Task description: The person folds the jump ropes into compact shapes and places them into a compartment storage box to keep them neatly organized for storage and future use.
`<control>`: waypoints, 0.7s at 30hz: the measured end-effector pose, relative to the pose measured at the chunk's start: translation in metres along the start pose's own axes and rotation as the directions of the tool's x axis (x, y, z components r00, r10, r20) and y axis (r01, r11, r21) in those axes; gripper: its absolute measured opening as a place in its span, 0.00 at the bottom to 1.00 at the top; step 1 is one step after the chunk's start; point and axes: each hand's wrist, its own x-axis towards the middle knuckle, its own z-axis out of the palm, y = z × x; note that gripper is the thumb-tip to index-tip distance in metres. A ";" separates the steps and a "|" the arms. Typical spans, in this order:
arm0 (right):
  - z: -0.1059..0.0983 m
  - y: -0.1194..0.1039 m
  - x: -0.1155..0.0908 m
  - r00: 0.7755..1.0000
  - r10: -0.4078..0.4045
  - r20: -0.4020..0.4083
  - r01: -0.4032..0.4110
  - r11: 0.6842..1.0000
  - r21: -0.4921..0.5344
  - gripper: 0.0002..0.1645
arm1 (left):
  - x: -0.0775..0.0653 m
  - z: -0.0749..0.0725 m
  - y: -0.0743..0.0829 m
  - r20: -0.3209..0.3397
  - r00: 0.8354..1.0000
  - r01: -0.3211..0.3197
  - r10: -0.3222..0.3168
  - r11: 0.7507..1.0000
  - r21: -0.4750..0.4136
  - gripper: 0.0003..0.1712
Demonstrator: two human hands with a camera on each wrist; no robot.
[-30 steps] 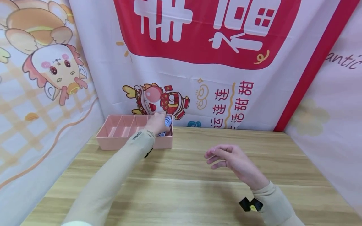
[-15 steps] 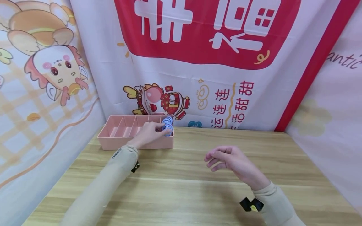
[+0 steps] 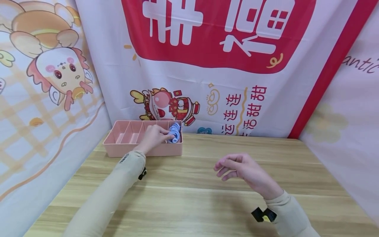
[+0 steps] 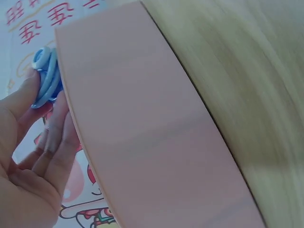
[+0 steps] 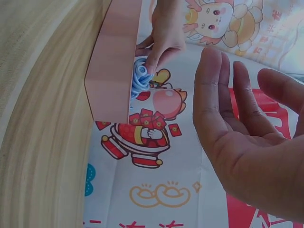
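Note:
At the back left of the table stands a long pink divided box [image 3: 118,149]. A coiled light-blue cord [image 3: 174,132] sits at its right-end compartment, showing above the rim in the left wrist view. My left hand [image 3: 152,137] reaches over the box's front wall and pinches the coil, thumb on the near side; its other fingertips are hidden inside the box. In the left wrist view the thumb lies against the blue loops [image 4: 47,78]. My right hand [image 3: 241,168] hovers over the table at the right, fingers loosely bent and holding nothing.
Thin dividers split the box into several compartments, and the left ones show bare pink floors. Printed cloth [image 3: 251,75] hangs close behind the box and along both sides of the wood-grain table [image 3: 189,204].
My left hand has drawn back leftward from over the right-end compartment, leaving the blue coil in fuller view. The coil's loops have since shifted under the thumb. My right hand stays put.

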 end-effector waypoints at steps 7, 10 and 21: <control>0.004 -0.001 -0.002 0.999 0.019 0.028 -0.019 1.000 -0.025 0.20 | 0.001 0.007 0.001 0.007 0.998 -0.064 0.064 0.979 0.193 0.18; 0.005 0.000 -0.002 0.999 0.019 0.034 -0.018 0.999 -0.033 0.19 | 0.000 0.012 -0.005 0.050 0.989 -0.149 0.140 0.947 0.284 0.10; 0.003 0.002 -0.001 0.999 0.020 0.036 -0.018 0.999 -0.050 0.21 | -0.005 0.014 -0.022 0.184 0.977 -0.145 0.104 0.963 0.226 0.24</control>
